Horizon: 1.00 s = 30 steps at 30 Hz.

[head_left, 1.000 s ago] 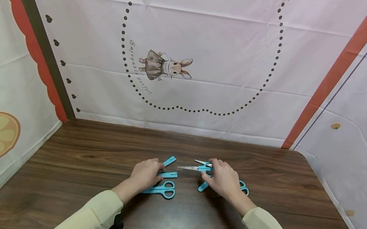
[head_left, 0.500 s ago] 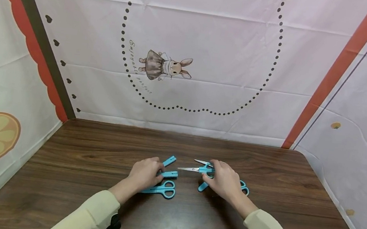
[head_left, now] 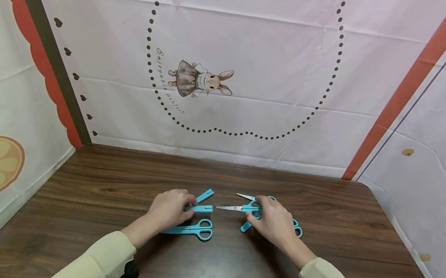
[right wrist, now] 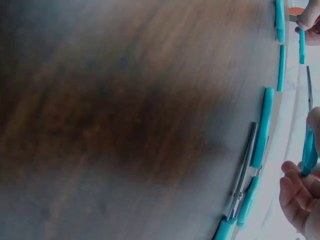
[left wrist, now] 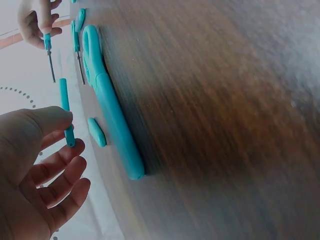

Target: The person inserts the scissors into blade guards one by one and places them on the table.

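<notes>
My left hand (head_left: 171, 208) pinches a light-blue blade cover (head_left: 203, 208) between thumb and fingers, its end pointing right. My right hand (head_left: 275, 223) grips a pair of scissors (head_left: 248, 208) by the blue handles, blades bare and closed, tip pointing left. The tip stands just short of the cover's end, nearly in line with it. The left wrist view shows cover (left wrist: 64, 95) and held scissors (left wrist: 51, 60) raised above the table. Below the left hand lies a sheathed pair of scissors (head_left: 198, 230). The right hand partly hides the held scissors' handles.
A second blade cover (head_left: 205, 196) lies behind the held one. Behind the right hand are scissors with bare blades (head_left: 246, 196). A further cover (head_left: 246, 227) and more scissors handles (head_left: 298, 229) show around that hand on the wooden table (head_left: 107, 246).
My left hand has shifted a little left with the cover. The right hand has brought its scissors slightly nearer the person, so the tip sits closer to the cover's line.
</notes>
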Tool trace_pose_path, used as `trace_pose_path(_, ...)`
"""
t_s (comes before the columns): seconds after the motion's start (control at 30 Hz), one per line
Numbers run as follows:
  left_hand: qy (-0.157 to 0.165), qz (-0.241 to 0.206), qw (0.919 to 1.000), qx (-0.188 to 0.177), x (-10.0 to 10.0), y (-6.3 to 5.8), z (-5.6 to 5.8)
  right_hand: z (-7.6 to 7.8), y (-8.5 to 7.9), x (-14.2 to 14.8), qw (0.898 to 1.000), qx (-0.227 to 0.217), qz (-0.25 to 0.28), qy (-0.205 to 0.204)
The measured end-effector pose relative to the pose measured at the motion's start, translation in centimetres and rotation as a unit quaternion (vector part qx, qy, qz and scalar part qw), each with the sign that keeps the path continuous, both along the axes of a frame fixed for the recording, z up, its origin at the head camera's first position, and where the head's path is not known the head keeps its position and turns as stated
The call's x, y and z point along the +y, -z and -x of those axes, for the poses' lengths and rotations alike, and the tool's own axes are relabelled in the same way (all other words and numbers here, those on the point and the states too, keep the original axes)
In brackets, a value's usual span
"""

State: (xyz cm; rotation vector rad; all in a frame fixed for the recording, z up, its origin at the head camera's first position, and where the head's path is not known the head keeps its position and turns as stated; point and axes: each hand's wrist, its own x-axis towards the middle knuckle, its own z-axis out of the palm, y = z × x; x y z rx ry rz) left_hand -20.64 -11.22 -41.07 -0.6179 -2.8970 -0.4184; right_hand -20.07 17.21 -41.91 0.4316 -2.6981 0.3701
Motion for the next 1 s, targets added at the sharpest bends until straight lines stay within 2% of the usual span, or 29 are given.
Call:
trace_pose_path(0.37, 0.024, -0.025, 0.9985, 0.042, -1.0, -0.2, -0.8, -0.7, 0.1, -0.2, 1.000, 0.003, 0.010, -0.008)
trace_pose_path(0.7, 0.031, -0.031, 0.9982, 0.042, -1.1, -0.3, -1.3, -0.9, 0.0, -0.8, 1.000, -0.006, 0.016, -0.007)
trace_pose_path(1.0, 0.034, -0.031, 0.9983, 0.035, -1.1, -0.5, -1.6, -1.1, 0.1, -1.0, 1.000, 0.004, 0.019, -0.015)
